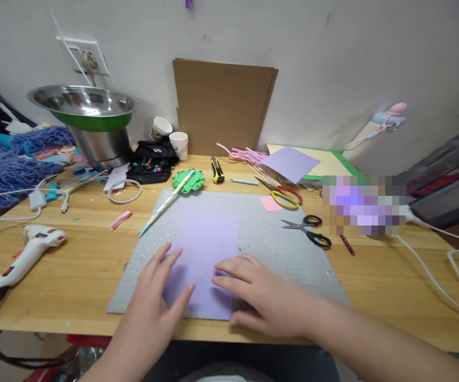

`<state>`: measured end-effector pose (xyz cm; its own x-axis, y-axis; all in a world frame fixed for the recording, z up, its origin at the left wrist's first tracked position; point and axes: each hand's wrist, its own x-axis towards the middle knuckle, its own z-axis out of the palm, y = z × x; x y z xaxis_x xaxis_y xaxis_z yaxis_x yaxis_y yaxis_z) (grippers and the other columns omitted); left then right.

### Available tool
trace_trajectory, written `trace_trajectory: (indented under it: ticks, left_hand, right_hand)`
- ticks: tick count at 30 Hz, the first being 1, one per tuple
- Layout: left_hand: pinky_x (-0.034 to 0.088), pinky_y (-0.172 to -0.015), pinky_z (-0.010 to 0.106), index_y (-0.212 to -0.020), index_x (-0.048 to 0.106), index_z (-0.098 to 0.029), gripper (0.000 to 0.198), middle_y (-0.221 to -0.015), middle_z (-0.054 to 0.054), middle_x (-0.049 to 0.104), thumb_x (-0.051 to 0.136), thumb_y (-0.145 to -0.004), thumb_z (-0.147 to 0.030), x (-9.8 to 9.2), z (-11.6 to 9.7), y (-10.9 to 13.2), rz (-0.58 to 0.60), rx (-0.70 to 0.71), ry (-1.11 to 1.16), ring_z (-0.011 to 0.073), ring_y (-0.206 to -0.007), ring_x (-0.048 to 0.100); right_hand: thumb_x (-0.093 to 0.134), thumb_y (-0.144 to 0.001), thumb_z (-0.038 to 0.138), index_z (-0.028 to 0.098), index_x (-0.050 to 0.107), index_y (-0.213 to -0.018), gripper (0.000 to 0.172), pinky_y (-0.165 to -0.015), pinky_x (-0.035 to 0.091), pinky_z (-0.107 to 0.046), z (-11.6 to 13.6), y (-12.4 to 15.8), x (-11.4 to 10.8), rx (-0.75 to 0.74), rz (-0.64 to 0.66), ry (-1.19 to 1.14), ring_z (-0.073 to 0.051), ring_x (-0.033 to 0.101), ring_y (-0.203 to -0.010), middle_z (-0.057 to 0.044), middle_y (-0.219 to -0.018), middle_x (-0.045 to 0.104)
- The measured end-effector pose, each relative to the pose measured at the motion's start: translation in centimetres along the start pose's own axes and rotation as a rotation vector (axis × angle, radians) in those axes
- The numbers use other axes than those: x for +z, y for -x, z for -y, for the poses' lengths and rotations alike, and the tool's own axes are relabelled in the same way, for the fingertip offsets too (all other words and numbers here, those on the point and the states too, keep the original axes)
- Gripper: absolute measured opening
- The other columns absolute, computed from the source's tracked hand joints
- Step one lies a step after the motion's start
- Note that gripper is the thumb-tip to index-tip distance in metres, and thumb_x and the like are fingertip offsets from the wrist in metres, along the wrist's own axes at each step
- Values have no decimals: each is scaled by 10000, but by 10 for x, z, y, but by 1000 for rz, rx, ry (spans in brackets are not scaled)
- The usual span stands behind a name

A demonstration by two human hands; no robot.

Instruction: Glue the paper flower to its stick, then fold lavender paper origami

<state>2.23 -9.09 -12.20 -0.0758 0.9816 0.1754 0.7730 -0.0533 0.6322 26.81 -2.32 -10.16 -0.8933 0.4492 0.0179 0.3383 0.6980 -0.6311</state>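
Observation:
A sheet of light purple paper (pixel 207 239) lies flat on a grey mat (pixel 288 265) in front of me. My left hand (pixel 161 292) is over the sheet's left edge, its fingers spread. Across from it, my right hand (pixel 253 292) rests at the right edge with the fingers stretched out. Neither hand grips anything. Beyond the sheet, a striped paper stick (pixel 169 200) lies across a green paper cutout (pixel 192 182). Right of the sheet are black-handled scissors (pixel 306 229) and a pink paper square (pixel 271 203).
A white glue gun (pixel 30 254) lies at the left, near a roll of tape (pixel 124 191). Yellow-and-red scissors (pixel 285 196), a box cutter (pixel 216 171) and a purple square sheet (pixel 291 163) lie farther back. Cardboard (pixel 223 106) leans on the wall beside a metal bowl (pixel 81 101).

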Motion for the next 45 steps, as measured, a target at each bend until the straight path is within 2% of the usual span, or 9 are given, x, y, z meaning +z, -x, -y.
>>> trace_trajectory:
  ticks: [5,9,16,22,27,32,36,39,45]
  left_hand:
    - [384,-1073,486,-1216,570,-280,409,-1413,63,480,576,-843,-448,-38,0,-20,113,-472,756,268,-1349,377]
    - [492,-961,502,-1122,621,-268,290,-1392,61,500,577,-851,-364,-55,1,-38,199,-648,1062,268,-1358,358]
    - [310,-1128,440,-1092,645,-254,269,-1345,43,536,603,-843,-344,-48,3,-43,158,-633,999,224,-1322,407]
    - [502,-931,495,-1069,646,-236,241,-1306,84,551,599,-836,-278,-51,-1,-53,280,-718,1082,269,-1319,400]
    - [531,-885,456,-1094,632,-237,262,-1306,102,543,596,-840,-290,-43,-8,-53,303,-707,1111,278,-1340,365]
    - [476,-961,500,-1118,596,-218,317,-1289,114,550,563,-850,-383,-32,-9,-44,287,-504,943,311,-1265,456]
    - [318,-1094,543,-1301,486,-296,532,-1442,56,416,533,-784,-178,-23,-5,-42,209,10,328,315,-1333,371]
    - [175,-1148,567,-1404,367,-399,791,-1565,-39,205,472,-709,-36,-16,-11,-45,370,358,-156,300,-1426,191]
    - [196,-1162,519,-1450,268,-399,760,-1569,-54,186,538,-782,-157,-3,-42,-56,712,593,-278,237,-1439,172]
  right_hand:
    - [539,-879,368,245,504,-1275,417,-1118,272,-443,16,8,16,308,-290,-577,-227,334,-1358,-118,-1452,375]
    - [652,-791,440,239,555,-1089,372,-1112,293,-431,20,5,29,432,-413,-1057,-220,422,-1299,-97,-1358,454]
    - [656,-772,271,255,583,-1045,283,-1051,372,-454,25,11,21,556,-651,-1464,-238,365,-1331,-59,-1276,521]
    - [563,-699,111,214,521,-986,308,-887,504,-518,19,6,9,741,-830,-1882,-267,474,-1239,-100,-1182,575]
    - [654,-728,226,227,455,-1156,472,-561,532,-260,21,-17,18,672,-666,-1624,-168,639,-819,-40,-953,652]
    - [559,-733,181,237,343,-1350,656,-385,438,-238,10,-27,19,625,-395,-1135,-115,525,-445,59,-676,600]
    - [492,-788,160,262,538,-1292,516,-767,521,-300,-15,-2,-28,529,-299,-695,-168,652,-883,-16,-994,704]
    - [509,-811,206,237,682,-1135,369,-944,459,-350,-40,20,-71,553,-172,-347,-218,605,-1083,-26,-1177,676]
    - [559,-803,258,285,732,-1055,306,-919,476,-353,-84,27,-108,531,-92,-137,-233,637,-1031,2,-1124,705]
